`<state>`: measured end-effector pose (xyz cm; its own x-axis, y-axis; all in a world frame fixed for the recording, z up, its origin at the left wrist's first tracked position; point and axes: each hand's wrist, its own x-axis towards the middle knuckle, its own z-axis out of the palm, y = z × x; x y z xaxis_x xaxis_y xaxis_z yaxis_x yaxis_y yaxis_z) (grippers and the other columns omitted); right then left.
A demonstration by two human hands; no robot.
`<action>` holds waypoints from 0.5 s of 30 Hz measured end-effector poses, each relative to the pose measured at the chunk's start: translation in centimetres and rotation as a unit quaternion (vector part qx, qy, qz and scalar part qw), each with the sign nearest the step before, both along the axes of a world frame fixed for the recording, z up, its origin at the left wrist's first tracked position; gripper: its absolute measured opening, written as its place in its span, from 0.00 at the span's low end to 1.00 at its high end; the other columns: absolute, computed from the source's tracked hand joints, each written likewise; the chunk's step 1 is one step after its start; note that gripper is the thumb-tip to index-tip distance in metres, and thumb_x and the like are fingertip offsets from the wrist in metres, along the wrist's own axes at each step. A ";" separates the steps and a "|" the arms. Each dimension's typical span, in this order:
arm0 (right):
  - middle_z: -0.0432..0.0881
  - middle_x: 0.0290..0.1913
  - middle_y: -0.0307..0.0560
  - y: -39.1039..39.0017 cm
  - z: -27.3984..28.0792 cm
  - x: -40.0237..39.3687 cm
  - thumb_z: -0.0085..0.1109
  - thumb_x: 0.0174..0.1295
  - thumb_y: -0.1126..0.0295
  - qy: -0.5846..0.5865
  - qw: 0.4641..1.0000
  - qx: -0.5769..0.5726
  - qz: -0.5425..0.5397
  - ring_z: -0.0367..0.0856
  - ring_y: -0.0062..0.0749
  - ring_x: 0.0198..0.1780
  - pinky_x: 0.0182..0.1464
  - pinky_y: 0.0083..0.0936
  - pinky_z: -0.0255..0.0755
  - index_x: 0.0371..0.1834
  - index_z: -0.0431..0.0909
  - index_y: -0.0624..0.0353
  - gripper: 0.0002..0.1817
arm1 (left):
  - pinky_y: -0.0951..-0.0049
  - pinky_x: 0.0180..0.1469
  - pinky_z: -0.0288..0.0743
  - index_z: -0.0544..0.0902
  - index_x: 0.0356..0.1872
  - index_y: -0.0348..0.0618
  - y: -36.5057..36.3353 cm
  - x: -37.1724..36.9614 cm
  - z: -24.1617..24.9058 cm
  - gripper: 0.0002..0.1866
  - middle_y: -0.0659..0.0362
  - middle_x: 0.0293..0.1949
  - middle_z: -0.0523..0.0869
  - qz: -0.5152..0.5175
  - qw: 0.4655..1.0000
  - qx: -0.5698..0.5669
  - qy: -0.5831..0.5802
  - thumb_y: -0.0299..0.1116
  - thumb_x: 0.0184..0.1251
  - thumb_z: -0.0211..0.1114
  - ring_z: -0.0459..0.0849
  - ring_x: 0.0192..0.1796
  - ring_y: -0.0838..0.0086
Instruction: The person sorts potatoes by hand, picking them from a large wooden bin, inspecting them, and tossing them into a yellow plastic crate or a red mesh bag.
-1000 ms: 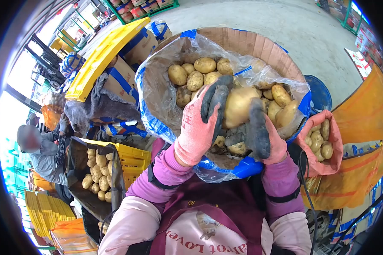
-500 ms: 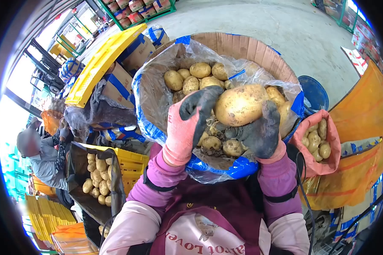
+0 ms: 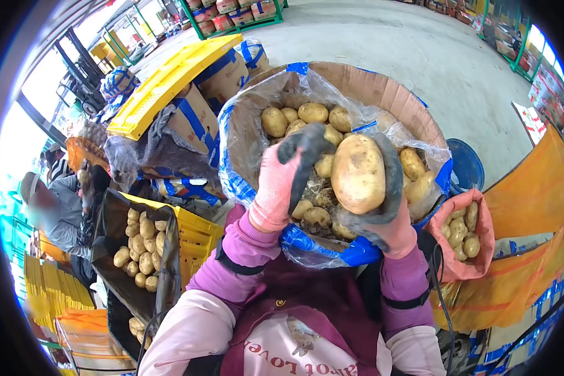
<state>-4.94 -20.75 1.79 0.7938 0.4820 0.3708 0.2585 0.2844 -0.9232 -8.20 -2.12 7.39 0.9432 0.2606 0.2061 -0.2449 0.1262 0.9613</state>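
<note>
A large soil-specked potato (image 3: pixel 358 174) is upright in my right hand (image 3: pixel 391 200), the gloved fingers wrapped round its right side and lower end. My left hand (image 3: pixel 288 172), in a pink glove with a dark grip coating, hovers just left of the potato. Its fingers are loosely curved and apart, with nothing seen in them; their tips are blurred. Below both hands stands a round cardboard bin (image 3: pixel 382 84) lined with clear plastic and edged with blue tape. Smaller potatoes (image 3: pixel 313 113) lie inside it, along with some tangled roots or dirt.
On the right are a pink sack (image 3: pixel 485 254) of potatoes and a blue barrel (image 3: pixel 467 164). To the left stand a dark-lined yellow crate (image 3: pixel 194 241) of potatoes, a yellow pallet (image 3: pixel 169 81) over boxes, and a person (image 3: pixel 66 207) at work. A forklift (image 3: pixel 78 75) is farther back.
The large potato has turned from lying sideways to upright and now rests in my right hand. My left hand has come away from it. The view has shifted slightly.
</note>
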 end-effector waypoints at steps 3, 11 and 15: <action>0.69 0.68 0.54 0.2 0.2 0.0 0.84 0.40 0.63 -0.179 0.971 -0.106 -0.121 0.71 0.41 0.65 0.67 0.36 0.66 0.73 0.56 0.65 0.57 | 0.75 0.61 0.72 0.70 0.68 0.35 -0.6 -1.4 0.3 0.29 0.57 0.58 0.81 -0.166 0.981 -0.009 0.101 0.39 0.72 0.64 0.79 0.57 0.77; 0.76 0.60 0.61 -0.1 -0.1 0.6 0.70 0.58 0.55 -0.111 0.986 -0.101 -0.079 0.76 0.48 0.61 0.64 0.39 0.69 0.67 0.68 0.69 0.39 | 0.71 0.54 0.82 0.64 0.71 0.35 1.5 -3.5 -0.4 0.34 0.50 0.59 0.80 -0.346 0.857 -0.366 0.113 0.30 0.62 0.63 0.84 0.56 0.65; 0.80 0.57 0.52 0.4 0.7 -0.9 0.56 0.69 0.58 -0.088 0.992 -0.054 -0.078 0.78 0.38 0.59 0.62 0.30 0.70 0.61 0.75 0.69 0.26 | 0.77 0.45 0.80 0.68 0.69 0.36 0.8 -5.1 -0.9 0.34 0.56 0.53 0.83 -0.272 0.939 -0.198 0.063 0.32 0.61 0.66 0.85 0.47 0.73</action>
<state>-5.85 -20.39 2.52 0.7889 0.4029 0.4639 0.4519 0.1311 -0.8824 -13.35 -1.31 6.54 0.9693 -0.2350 0.0723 0.0725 0.5540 0.8294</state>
